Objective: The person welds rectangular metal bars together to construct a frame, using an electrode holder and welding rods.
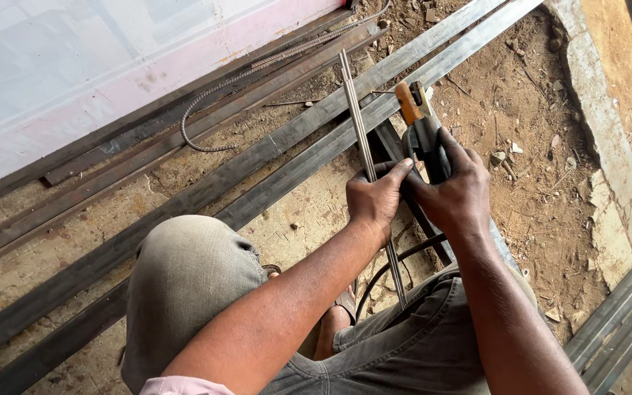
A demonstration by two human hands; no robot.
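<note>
1. While crouching over the dirt floor (543, 190), a person works with both hands at the centre of the frame, knees at the lower edge.
2. The right hand (456, 192) is wrapped closed round the dark grip of a welding electrode holder (420, 124), whose orange-topped clamp points toward the upper middle.
3. The left hand (376, 199) is closed round a thin bundle of welding rods (363, 139), which runs from the upper middle down to the person's lap; its thumb tip reaches across to the holder.
4. Under the hands, long flat steel bars (257, 157) cross the frame diagonally from lower left to upper right.
5. Judged from this view, good handling means keeping the holder firmly gripped, the rods parallel and steady, and the fingers clear of the clamp's metal jaws.
6. Hard to make out: whether a rod is seated in the clamp, since a thin wire-like line shows just beside its tip.
7. A dark cable (389, 272) passes behind the wrists and its ends are hidden.
8. A bent ribbed bar (206, 124) lies at upper left, beside a pale pink panel (74, 66).
</note>
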